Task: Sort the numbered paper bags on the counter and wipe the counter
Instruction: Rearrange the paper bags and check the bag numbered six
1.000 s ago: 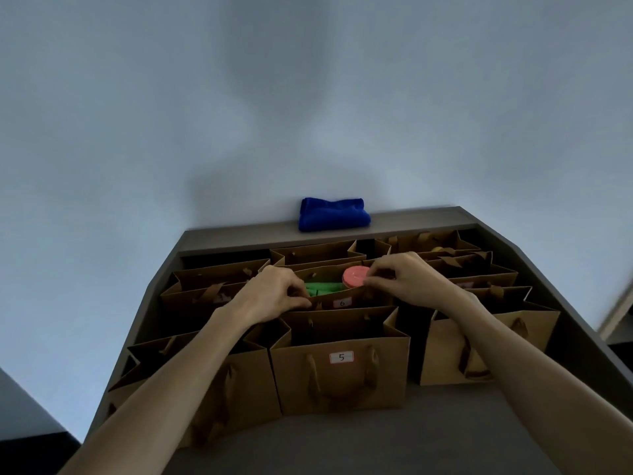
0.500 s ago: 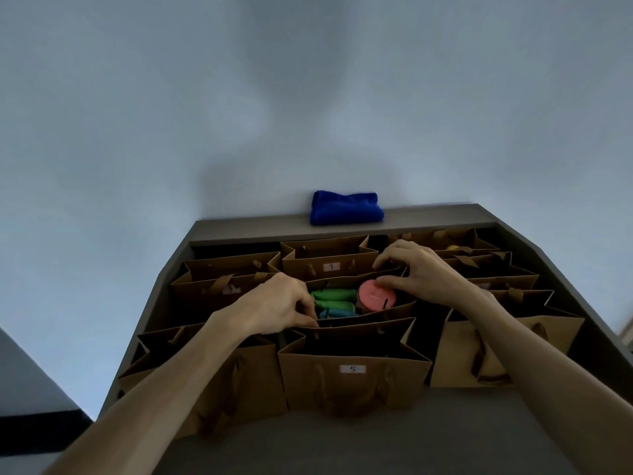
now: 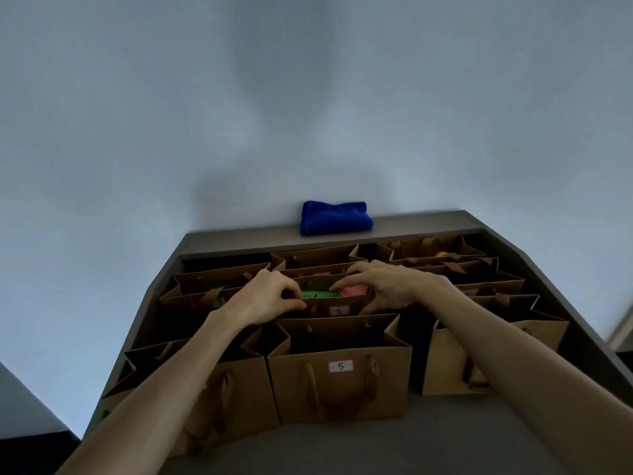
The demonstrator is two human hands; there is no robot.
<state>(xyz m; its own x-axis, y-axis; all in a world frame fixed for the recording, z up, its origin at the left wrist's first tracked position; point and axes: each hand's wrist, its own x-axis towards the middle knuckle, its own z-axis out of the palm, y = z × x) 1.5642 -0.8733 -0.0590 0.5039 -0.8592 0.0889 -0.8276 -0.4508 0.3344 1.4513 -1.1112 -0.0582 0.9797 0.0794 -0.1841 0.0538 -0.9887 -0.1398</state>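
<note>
Seen from the head camera, the paper bag marked 6 [image 3: 337,308] is held in the middle of the gray counter [image 3: 394,447], just behind the bag marked 5 [image 3: 340,378]; its left rim is pinched by the left hand [image 3: 270,298], its right rim by the curled fingers of the right hand [image 3: 387,286]. It stands upright, mouth up, label toward the viewer, long axis left to right. Sorting appears unfinished among crowded bags, and wiping unstarted, judging by the blue cloth [image 3: 335,217] folded by the wall.

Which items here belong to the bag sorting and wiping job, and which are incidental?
Job: bag 6, gripped at its rim by left hand and right hand; bag 5; blue cloth; counter.
Incidental: green item and pink item inside bag 6.
</note>
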